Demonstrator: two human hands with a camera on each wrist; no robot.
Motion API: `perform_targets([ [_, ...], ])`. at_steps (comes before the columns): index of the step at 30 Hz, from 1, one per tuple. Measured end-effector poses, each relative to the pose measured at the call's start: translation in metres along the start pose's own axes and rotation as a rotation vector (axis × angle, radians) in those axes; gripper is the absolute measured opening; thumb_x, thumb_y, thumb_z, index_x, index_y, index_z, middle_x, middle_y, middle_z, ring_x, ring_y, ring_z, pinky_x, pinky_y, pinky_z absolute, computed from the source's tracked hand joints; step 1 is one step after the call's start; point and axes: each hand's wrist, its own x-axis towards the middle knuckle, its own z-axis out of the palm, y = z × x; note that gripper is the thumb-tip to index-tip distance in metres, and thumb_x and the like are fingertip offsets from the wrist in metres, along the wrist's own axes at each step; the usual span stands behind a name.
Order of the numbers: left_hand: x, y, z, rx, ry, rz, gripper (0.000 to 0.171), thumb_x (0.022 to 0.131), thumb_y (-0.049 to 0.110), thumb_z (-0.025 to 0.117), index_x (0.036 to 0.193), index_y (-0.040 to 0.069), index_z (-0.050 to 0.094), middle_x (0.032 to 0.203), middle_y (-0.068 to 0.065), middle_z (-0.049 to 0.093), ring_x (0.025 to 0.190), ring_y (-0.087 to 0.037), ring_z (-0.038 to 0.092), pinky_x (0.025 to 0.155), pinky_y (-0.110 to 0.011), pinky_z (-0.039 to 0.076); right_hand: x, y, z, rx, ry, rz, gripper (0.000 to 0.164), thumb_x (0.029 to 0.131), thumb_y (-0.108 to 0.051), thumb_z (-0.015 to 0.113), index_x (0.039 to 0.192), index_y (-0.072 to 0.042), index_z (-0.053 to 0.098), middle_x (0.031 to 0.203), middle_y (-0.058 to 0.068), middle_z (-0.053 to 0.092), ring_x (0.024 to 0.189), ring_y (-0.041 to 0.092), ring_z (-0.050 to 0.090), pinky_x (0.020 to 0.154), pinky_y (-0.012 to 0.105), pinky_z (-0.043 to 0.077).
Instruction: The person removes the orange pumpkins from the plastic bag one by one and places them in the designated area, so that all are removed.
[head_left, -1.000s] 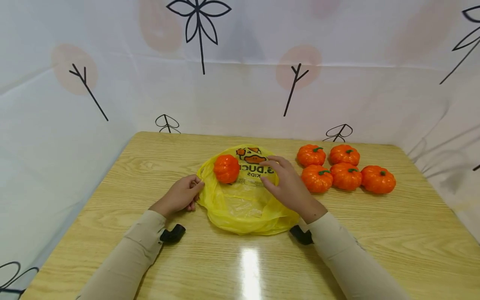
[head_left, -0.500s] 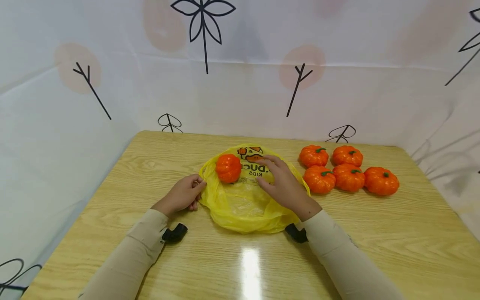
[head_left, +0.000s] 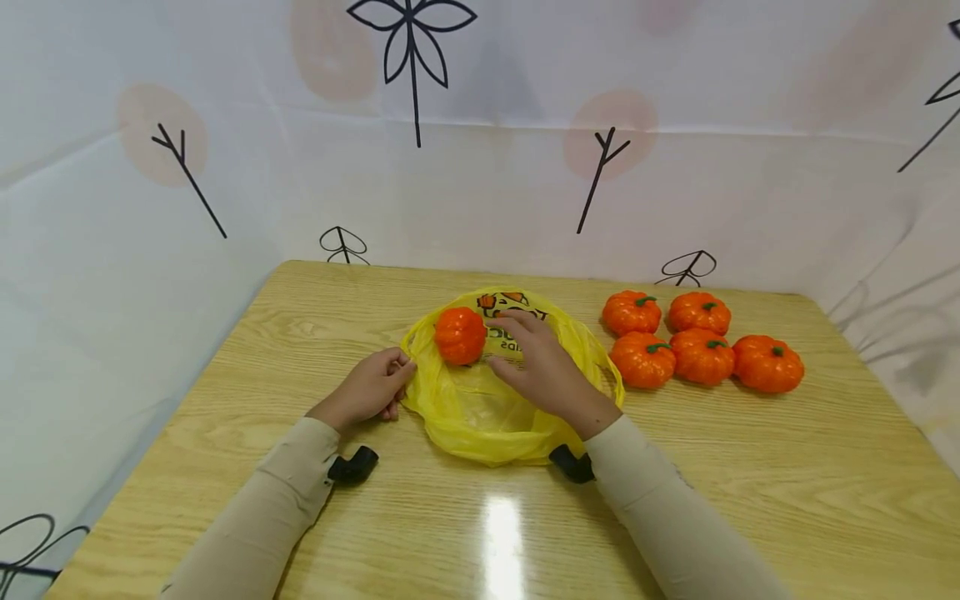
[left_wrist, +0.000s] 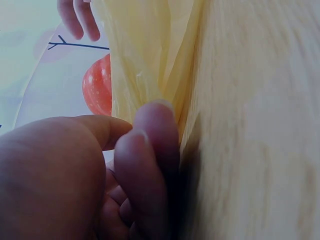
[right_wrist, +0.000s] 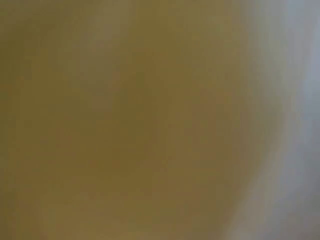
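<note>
A thin yellow plastic bag with a printed duck lies spread with its mouth open in the middle of the table. On its left part sits a small orange toy pumpkin. My left hand pinches the bag's left edge; in the left wrist view the thumb and fingertips meet at the yellow film, with the pumpkin behind. Over the bag, my right hand reaches toward the pumpkin with fingers spread and extended, apart from it. Blurred yellow fills most of the right wrist view.
Several more orange pumpkins with green stems stand in two rows right of the bag. A white patterned cloth hangs behind the wooden table. Black wrist pieces sit at both cuffs.
My right hand has moved left over the bag, closer to the pumpkin. The bag's right rim now shows beside the right wrist. My left hand keeps its grip on the left edge.
</note>
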Motion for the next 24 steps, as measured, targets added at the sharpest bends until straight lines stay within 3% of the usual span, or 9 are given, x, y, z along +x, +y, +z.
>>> perform_targets([
  [24,-0.001,0.002,-0.001,0.001,0.001,-0.001,0.027,0.107,0.032,0.048,0.101,0.007,0.054,0.07,-0.006,0.057,0.045,-0.016,0.058,0.046,-0.034,0.054,0.017,-0.017,0.018,-0.04,-0.084,-0.011,0.062,0.097,-0.03,0.068,0.152,-0.018,0.042,0.163,0.012,0.029,0.149,0.036,0.03,0.116,0.055,0.037],
])
